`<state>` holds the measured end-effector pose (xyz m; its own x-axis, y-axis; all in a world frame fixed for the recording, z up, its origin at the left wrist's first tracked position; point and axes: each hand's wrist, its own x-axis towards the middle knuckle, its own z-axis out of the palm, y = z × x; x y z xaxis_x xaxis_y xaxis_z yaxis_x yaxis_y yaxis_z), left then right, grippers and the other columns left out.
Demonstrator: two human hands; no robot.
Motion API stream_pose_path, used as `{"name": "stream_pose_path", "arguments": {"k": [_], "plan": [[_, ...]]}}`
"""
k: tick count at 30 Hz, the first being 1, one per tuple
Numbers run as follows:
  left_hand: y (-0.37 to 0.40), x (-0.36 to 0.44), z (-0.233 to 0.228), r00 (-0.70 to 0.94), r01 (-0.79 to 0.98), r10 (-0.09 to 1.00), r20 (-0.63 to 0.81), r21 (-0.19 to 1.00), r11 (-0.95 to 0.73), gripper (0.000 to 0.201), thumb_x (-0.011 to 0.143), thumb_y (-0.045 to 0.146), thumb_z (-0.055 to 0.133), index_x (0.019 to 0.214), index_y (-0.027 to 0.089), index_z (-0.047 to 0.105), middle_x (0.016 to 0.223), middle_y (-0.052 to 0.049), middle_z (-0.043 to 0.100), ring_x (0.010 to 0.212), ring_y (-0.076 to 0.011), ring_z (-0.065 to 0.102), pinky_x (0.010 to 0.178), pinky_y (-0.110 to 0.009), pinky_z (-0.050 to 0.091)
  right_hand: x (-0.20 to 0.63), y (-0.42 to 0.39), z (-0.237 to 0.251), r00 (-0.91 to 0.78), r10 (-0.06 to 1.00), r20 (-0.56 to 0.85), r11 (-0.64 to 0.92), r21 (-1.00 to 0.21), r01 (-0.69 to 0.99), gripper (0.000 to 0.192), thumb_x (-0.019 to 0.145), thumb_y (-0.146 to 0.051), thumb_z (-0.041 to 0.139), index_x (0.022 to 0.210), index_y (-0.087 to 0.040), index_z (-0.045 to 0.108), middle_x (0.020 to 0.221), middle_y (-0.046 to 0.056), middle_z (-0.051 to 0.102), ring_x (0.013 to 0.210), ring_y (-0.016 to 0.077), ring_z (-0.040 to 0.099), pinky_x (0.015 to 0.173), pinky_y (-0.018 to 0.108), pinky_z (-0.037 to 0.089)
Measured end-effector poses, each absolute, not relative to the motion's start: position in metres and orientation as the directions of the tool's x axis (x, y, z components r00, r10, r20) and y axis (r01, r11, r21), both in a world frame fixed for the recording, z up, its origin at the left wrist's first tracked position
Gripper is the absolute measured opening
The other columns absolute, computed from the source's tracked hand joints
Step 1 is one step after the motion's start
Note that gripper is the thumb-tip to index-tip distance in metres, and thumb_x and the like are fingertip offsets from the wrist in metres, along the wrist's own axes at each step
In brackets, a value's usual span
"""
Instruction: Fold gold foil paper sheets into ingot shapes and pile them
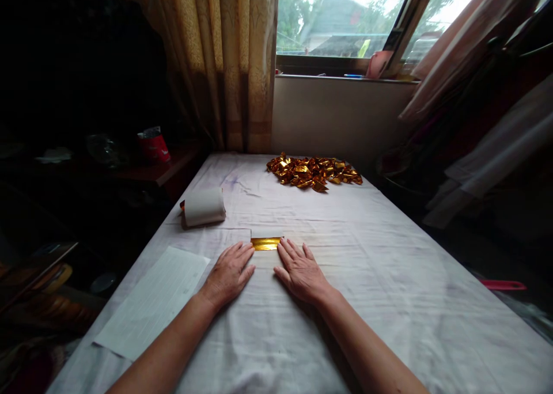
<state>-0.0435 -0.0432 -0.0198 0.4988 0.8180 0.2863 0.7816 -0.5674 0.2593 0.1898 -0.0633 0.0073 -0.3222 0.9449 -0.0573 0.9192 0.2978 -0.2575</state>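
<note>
A small sheet of gold foil paper (266, 244) lies on the cloth-covered table between my hands, its near part folded over to show gold and its far strip showing white. My left hand (228, 271) lies flat, fingertips at the sheet's left end. At the right end, the fingers of my right hand (300, 268) are stretched out and touch the paper. Neither hand grips anything. Beyond my left hand rests a curled stack of paper (205, 207), pale outside with gold at its edge. Folded gold foil pieces (313, 170) form a heap at the table's far end.
A pale paper sheet (155, 302) lies on the white tablecloth (389, 302) beside my left forearm. A red container (154, 146) stands on a dark side table at left. Curtains (233, 65) and a window are ahead; clothes hang at right above a pink handle (503, 285).
</note>
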Motion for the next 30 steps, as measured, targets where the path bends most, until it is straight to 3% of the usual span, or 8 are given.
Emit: {"name": "stream_pose_path", "arguments": {"k": [10,18,22,25,30], "plan": [[-0.043,-0.051,-0.021,0.505,0.795,0.802,0.32,0.189,-0.577,0.043,0.094,0.036,0.046,0.132,0.019,0.056,0.137,-0.009,0.059,0.13,-0.0253,0.05,0.109,-0.043,0.041,0.202,-0.059,0.007,-0.369,0.927,-0.07,0.339,-0.27,0.901,0.063,0.097,-0.051,0.037,0.15,-0.018,0.033,0.158,0.011,0.022,0.148,0.0237,0.018,0.119,0.05,0.011],[-0.046,-0.037,-0.003,0.554,0.744,0.704,0.444,0.115,-0.658,0.038,0.092,0.023,0.048,0.129,0.02,0.057,0.139,-0.009,0.056,0.131,-0.0256,0.047,0.111,-0.045,0.038,0.223,-0.051,0.008,-0.471,0.881,-0.039,0.438,-0.306,0.845,0.058,0.096,-0.045,0.042,0.148,-0.02,0.037,0.157,0.01,0.03,0.146,0.0245,0.023,0.118,0.051,0.016],[-0.037,-0.022,0.014,0.656,0.696,0.677,0.333,0.079,-0.714,0.027,0.091,0.028,0.054,0.115,0.026,0.066,0.128,-0.005,0.065,0.126,-0.0291,0.05,0.109,-0.051,0.035,0.233,-0.045,0.009,-0.451,0.892,0.03,0.434,-0.334,0.836,0.039,0.095,-0.035,0.045,0.13,-0.022,0.055,0.151,0.01,0.042,0.143,0.0245,0.032,0.115,0.052,0.024],[-0.03,-0.021,0.021,0.68,0.69,0.69,0.248,0.1,-0.716,0.023,0.091,0.036,0.057,0.11,0.03,0.069,0.117,-0.002,0.07,0.117,-0.0284,0.057,0.105,-0.052,0.036,0.231,-0.044,0.011,-0.421,0.905,0.064,0.419,-0.305,0.855,0.028,0.092,-0.031,0.053,0.117,-0.021,0.06,0.146,0.01,0.049,0.139,0.0261,0.038,0.112,0.051,0.029],[-0.026,-0.023,0.016,0.67,0.674,0.682,0.291,0.145,-0.724,0.021,0.089,0.038,0.06,0.105,0.029,0.071,0.114,-0.004,0.07,0.111,-0.0242,0.06,0.103,-0.046,0.037,0.21,-0.051,0.012,-0.404,0.88,0.249,0.452,-0.181,0.874,0.019,0.085,-0.028,0.064,0.103,-0.022,0.067,0.139,0.011,0.054,0.128,0.0278,0.049,0.104,0.046,0.037]]}}
